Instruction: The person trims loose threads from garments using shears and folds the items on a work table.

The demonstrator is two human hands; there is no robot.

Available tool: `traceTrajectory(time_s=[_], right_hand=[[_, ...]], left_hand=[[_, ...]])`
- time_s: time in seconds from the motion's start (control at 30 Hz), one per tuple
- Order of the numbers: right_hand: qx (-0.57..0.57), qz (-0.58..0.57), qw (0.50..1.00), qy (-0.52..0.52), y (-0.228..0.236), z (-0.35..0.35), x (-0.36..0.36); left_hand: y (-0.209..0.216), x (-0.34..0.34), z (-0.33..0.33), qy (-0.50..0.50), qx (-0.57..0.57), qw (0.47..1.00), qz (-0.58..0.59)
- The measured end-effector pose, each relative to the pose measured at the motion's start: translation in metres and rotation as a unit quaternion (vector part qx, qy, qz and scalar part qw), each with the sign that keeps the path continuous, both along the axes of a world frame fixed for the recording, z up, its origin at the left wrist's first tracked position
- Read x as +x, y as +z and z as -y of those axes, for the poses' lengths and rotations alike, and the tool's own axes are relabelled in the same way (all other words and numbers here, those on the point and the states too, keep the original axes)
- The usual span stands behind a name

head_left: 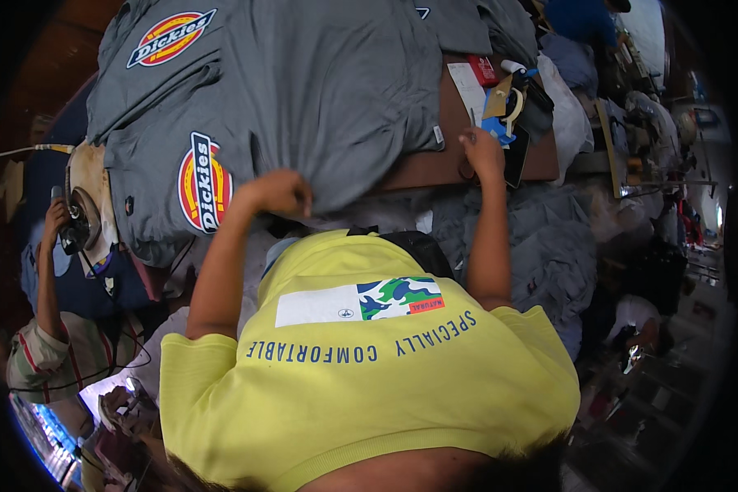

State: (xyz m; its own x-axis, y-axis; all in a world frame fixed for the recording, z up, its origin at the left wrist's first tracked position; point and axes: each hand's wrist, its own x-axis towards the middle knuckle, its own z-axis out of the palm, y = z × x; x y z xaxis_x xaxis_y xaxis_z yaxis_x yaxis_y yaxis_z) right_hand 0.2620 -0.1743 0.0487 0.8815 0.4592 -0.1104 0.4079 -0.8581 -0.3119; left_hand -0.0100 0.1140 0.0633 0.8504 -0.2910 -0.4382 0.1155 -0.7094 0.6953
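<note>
Grey garments [328, 90] with large red, yellow and white logo patches lie spread over a brown board. My left hand [280, 193] is at the near edge of the grey cloth, its fingers curled downward. Whether cloth or anything else is between those fingers does not show. Over the right part of the brown board [533, 168], my right hand [484, 154] hovers with fingers drawn together near the thumb; anything in them is too small to see. Just beyond it stands a blue tape dispenser [498, 115] with a roll of tape.
A red box [482, 70] and a white paper slip [466, 86] lie near the dispenser. On the left, a co-worker's hand [57, 215] holds an iron [75, 230] on another surface. More grey cloth [525, 254] is heaped below the board at right.
</note>
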Motion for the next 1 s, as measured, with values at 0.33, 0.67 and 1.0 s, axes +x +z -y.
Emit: traceTrajectory(time_s=[0.33,0.67,1.0], right_hand=[[0.411,-0.104,0.888,-0.180,-0.078,-0.138,0.088],[0.243,-0.423,0.745,0.455,0.091,-0.066,-0.073],[0.755,-0.083,0.649,-0.052,0.112,0.182,-0.061]], left_hand=[[-0.035,0.000,-0.066,0.516,-0.018,0.826,0.224],[-0.045,0.018,-0.115,0.636,-0.295,0.669,0.247],[0.056,-0.023,-0.024,0.381,-0.394,0.805,0.228]])
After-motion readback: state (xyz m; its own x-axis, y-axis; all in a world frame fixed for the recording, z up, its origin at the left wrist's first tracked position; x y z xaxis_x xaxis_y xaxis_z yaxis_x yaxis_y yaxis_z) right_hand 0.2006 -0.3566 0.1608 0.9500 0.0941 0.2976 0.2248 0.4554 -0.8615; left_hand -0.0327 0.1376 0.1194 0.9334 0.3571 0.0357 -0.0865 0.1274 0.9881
